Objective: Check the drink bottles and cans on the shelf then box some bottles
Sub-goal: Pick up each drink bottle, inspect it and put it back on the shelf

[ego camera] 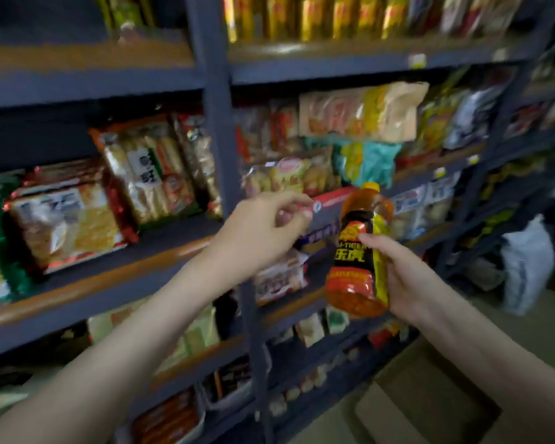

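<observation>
Bottle [357, 278]: translucent amber plastic, rounded shoulders

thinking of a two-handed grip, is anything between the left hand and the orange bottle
Nothing visible stands between them. The left hand is raised just beside the orange bottle, which the right hand grips from the other side; the gap between them is open.
</observation>
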`<state>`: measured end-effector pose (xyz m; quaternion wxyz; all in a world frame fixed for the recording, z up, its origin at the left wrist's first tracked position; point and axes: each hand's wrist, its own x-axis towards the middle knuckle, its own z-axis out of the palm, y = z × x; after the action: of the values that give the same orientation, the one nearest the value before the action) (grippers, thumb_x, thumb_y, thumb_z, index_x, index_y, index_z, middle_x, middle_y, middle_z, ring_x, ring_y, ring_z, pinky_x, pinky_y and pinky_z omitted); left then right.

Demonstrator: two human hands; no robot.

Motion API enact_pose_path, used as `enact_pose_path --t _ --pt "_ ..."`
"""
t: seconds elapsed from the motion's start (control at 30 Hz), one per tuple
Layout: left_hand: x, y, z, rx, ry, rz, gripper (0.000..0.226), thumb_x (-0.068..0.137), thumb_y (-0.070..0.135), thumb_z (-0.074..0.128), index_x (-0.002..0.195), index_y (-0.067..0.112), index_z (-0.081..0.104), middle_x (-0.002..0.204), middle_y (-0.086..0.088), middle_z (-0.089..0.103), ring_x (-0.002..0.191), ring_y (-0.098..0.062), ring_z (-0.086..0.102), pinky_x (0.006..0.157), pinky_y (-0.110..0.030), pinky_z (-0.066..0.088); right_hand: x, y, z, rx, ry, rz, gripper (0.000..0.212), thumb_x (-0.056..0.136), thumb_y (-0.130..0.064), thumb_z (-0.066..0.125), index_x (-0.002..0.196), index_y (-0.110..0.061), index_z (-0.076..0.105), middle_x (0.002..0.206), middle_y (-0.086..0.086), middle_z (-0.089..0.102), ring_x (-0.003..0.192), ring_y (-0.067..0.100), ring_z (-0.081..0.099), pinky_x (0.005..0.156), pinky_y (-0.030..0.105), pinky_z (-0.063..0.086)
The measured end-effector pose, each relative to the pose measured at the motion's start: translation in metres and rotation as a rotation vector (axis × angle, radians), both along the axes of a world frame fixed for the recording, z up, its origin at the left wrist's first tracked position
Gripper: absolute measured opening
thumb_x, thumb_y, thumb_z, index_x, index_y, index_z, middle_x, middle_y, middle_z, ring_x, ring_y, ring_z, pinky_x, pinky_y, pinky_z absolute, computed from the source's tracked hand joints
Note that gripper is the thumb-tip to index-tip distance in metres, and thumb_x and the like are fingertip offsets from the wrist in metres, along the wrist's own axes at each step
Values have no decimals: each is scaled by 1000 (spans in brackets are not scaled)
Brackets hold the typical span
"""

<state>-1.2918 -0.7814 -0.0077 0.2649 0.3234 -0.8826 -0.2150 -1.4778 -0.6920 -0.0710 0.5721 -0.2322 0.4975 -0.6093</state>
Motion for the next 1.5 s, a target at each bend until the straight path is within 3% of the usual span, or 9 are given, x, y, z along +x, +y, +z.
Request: enact_pose_path --t 0.2,0.4,0.53,0.67,0.73,0.93,1.07,1.23,1.5 --pt "-146 -25 81 -448 91 30 37 92 43 51 120 23 64 109 0 63 102 -16 60 89 -26 42 -157 -12 53 -215 184 -85 52 67 -28 73 115 -11 62 96 16 73 76 30 72 58 39 58" --pt "-278 -61 146 -670 83 164 42 98 38 47 137 24 49 127 0 49 117 -18 48 87 -26 39 -283 -31 131 -592 393 -175 96 34 -37 96 118 -9 60 112 12 71 101 30 69 76 42 58" --pt "-328 -97 168 -768 -23 272 47 97 37 50 141 20 46 132 -6 47 121 -26 47 94 -34 42 -339 -58 173 -851 458 -299 44 56 -19 82 94 -17 58 81 -5 70 85 16 70 72 28 55" --pt "-358 -125 181 -784 -101 362 55 97 41 49 146 22 38 142 -10 40 127 -29 40 103 -38 37 -381 -94 199 -1048 587 -481 65 48 -41 92 103 -26 61 78 -9 64 87 15 67 78 25 55" --pt "-375 -134 182 -788 -108 388 56 97 44 47 147 23 34 145 -11 36 131 -31 36 105 -40 35 -405 -111 204 -1077 656 -599 76 55 -44 90 117 -19 55 84 -6 63 91 18 64 84 29 53" --pt "-444 -157 187 -678 -46 389 62 97 47 46 149 22 24 145 -13 34 131 -33 36 97 -41 42 -481 -154 221 -1033 718 -795 68 79 2 73 136 -15 39 116 -3 60 105 6 61 91 25 50" --pt "-487 -170 190 -553 24 376 74 96 47 48 151 15 11 146 -17 31 130 -37 37 97 -44 43 -523 -182 235 -965 703 -829 65 79 1 75 127 -27 42 117 -1 60 107 9 60 97 35 48" --pt "-518 -182 193 -454 106 388 92 93 49 55 153 12 -5 149 -21 29 130 -39 40 95 -42 44 -557 -220 239 -955 624 -730 60 79 3 73 127 -18 44 106 6 62 104 21 64 94 41 51" --pt "-546 -194 196 -443 159 399 104 90 45 62 151 19 -19 148 -24 28 123 -39 48 90 -41 49 -597 -248 250 -816 821 -592 92 71 -6 83 141 -27 27 129 -1 54 121 18 53 104 51 43"
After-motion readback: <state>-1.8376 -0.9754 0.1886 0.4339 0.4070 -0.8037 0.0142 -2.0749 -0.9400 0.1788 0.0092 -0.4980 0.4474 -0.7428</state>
